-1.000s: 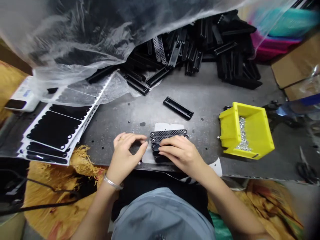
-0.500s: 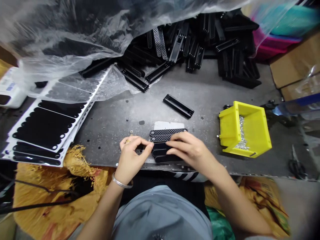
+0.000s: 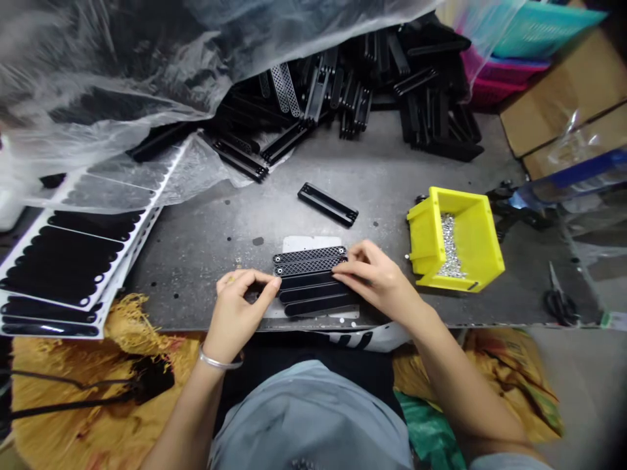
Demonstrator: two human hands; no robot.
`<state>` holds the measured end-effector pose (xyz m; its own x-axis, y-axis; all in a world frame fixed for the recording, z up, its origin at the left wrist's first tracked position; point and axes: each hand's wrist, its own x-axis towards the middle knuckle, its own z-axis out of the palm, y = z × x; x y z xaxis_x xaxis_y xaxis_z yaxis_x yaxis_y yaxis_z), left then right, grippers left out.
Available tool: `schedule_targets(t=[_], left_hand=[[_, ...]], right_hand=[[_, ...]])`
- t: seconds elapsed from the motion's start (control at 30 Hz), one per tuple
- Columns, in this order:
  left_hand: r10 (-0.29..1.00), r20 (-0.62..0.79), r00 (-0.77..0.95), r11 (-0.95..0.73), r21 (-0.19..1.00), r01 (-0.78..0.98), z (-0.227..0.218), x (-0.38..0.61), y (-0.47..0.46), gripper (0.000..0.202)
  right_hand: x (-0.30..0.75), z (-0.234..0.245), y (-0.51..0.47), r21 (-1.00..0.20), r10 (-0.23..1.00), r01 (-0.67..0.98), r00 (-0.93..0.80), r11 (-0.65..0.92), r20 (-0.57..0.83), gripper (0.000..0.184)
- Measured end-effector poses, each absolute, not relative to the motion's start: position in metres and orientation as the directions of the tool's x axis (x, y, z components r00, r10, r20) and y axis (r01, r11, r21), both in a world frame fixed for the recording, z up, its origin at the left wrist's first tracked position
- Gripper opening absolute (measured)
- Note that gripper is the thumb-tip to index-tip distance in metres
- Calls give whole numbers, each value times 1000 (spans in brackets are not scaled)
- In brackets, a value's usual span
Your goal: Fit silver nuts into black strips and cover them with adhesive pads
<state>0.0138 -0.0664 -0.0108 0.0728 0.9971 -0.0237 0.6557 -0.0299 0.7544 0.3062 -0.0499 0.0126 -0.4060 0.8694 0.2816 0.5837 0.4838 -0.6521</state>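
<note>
- Black bar row (image 3: 318, 294): five bars side by side on a white pad (image 3: 307, 243). Pad mostly hidden underneath, showing only at its far and near edges. Two farthest bars have lattice faces with a ring at the end; the three nearest look smooth and dark.
- Left hand (image 3: 243, 303): at the row's left end, by the third bar. Thumb and forefinger narrow, tips nearly meeting. Can't tell if they pinch an edge or only press.
- Right hand (image 3: 385, 281): at the row's right end, fingers narrow, tips on or just over the third bar. They cover that bar's end; contact and any grip can't be told.
- Loose black frame (image 3: 328, 204): beyond the row, slanted, apart from it.
- Heap of black parts (image 3: 313, 98): farther beyond the row. Left part sits under clear plastic film (image 3: 191, 72); pieces overlap, can't count them.
- Sheets of black shapes (image 3: 63, 261): left of the row, far end under the film, left side cut off.
- Yellow bin (image 3: 482, 245): right of the row. Small shiny pieces (image 3: 449, 251) inside, too small to identify.
- Scissors (image 3: 561, 303): right of the row, past the bin, blurred.
- White object (image 3: 7, 189): far left of the row, mostly cut off.
</note>
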Motion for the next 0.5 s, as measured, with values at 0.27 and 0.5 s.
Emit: schedule_targets(t=[0.27, 0.5], left_hand=[[902, 82, 424, -379, 620, 687, -1, 30, -137, 6], [826, 63, 560, -369, 811, 453, 16, 55, -127, 18]], right_hand=[[309, 49, -138, -635, 847, 608, -512, 477, 146, 14], [277, 14, -148, -492, 799, 629, -459, 602, 389, 28]])
